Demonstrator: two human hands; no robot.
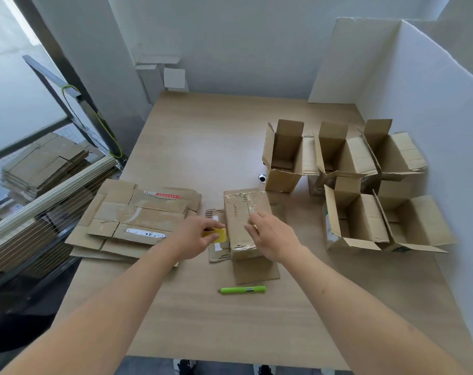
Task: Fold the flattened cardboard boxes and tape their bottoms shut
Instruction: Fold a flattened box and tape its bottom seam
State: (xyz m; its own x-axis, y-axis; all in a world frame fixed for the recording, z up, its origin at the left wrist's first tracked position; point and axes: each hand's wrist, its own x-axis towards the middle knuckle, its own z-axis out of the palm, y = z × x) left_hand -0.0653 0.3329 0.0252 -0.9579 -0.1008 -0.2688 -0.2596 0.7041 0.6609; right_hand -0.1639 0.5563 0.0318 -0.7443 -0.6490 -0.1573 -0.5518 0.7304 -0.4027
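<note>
Nearest on the wooden table (pixel 192 320) lies a green utility knife (pixel 242 290), flat and touching nothing. Just beyond it stands the box being worked on (pixel 242 226), bottom side up with clear tape glinting across its closed flaps, its lower flaps splayed onto the table around it. The left hand (pixel 193 238) pinches a small yellow card-like piece (pixel 215 235) against the box's left edge (what exactly it is cannot be made out). The right hand (pixel 270 235) rests on the taped top with fingers curled, seemingly nipping the tape; the grip itself is hidden under the fingers.

To the left, a stack of flattened boxes (pixel 138 220) overhangs the table's edge, just beside the left wrist. To the right, well apart from the hands, five folded boxes (pixel 365 182) stand open-topped in two rows, touching one another, near a white partition (pixel 432 90). A small dark round thing (pixel 262 177) sits by the nearest-left of them, too small to identify.

Farther left, off the table, more flattened cardboard (pixel 43 163) is piled behind mesh, partly blocked by a pale rail (pixel 48 196). Shoes at the bottom edge are cut off.
</note>
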